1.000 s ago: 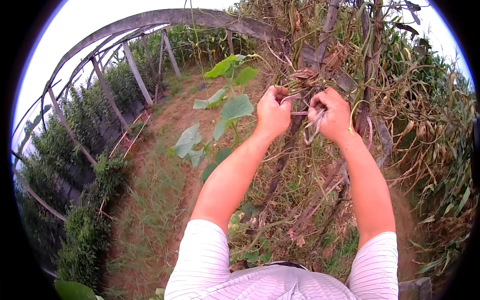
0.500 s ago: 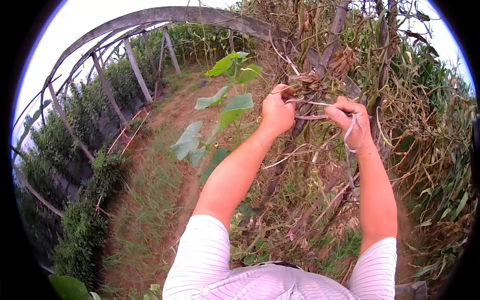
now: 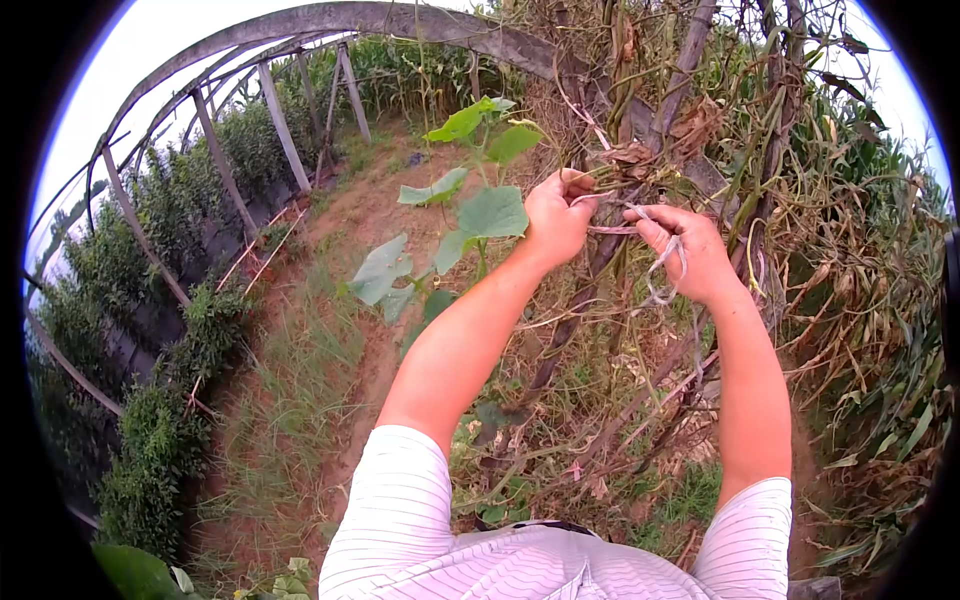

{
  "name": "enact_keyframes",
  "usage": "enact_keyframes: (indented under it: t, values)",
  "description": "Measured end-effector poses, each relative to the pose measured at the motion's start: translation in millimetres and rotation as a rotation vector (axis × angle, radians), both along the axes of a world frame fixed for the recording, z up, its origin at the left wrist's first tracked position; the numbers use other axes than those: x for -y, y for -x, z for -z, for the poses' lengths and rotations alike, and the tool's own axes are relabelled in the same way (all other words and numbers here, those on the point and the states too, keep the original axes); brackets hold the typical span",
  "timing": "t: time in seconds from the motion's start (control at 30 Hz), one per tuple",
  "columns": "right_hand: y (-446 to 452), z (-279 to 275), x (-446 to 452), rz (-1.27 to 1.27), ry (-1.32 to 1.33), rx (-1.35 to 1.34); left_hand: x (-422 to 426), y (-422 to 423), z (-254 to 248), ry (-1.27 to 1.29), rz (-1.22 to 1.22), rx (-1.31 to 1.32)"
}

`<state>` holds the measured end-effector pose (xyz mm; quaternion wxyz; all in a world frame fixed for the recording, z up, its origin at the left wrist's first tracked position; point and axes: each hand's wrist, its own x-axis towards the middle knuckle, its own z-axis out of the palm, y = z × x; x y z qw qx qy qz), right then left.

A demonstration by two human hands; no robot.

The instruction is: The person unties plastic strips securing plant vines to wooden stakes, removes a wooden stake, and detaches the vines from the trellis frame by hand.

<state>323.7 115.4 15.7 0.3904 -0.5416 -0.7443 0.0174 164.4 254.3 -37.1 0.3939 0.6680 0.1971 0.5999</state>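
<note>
A pale strip of twine (image 3: 658, 282) passes between my two hands, beside a bundle of dry vines (image 3: 640, 172) on a wooden pole (image 3: 600, 255). My left hand (image 3: 556, 217) is closed, thumb and forefinger pinching the twine at the pole's left side. To its right, my right hand (image 3: 690, 252) pinches another part of the twine, and a loose loop hangs below its fingers. Part of the twine runs behind the pole or the vines, where I cannot follow it. Green broad leaves (image 3: 492, 213) grow just left of my left hand.
A curved beam (image 3: 400, 25) with slanted posts (image 3: 283, 125) arches over on the left. Grassy bare soil (image 3: 330, 290) lies under it, bordered by dense shrubs (image 3: 160, 450). Tall, partly dried corn stalks (image 3: 870, 300) stand to the right. A dark upright pole (image 3: 775, 150) carries tangled vines.
My right hand has moved left, closer to my left hand. The stretch of twine between them is shorter, and its loop now hangs below the right fingers. The left hand keeps its pinch.
</note>
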Motion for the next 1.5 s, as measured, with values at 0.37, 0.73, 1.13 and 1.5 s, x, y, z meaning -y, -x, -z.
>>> enact_keyframes:
  t: [0.37,0.73,1.13,1.5]
  values:
    - [-21,-5,19,-0.105,0.113,-0.241,4,-16,0,0.022,-0.128,0.029]
    - [-7,-3,5,0.038,0.017,-0.296,68,7,-4,-0.008,-0.160,-0.034]
    - [4,-11,5,0.119,0.058,-0.217,78,8,6,-0.121,-0.036,0.152]
    - [3,-3,1,0.007,0.045,-0.560,14,4,-8,0.356,0.384,0.160]
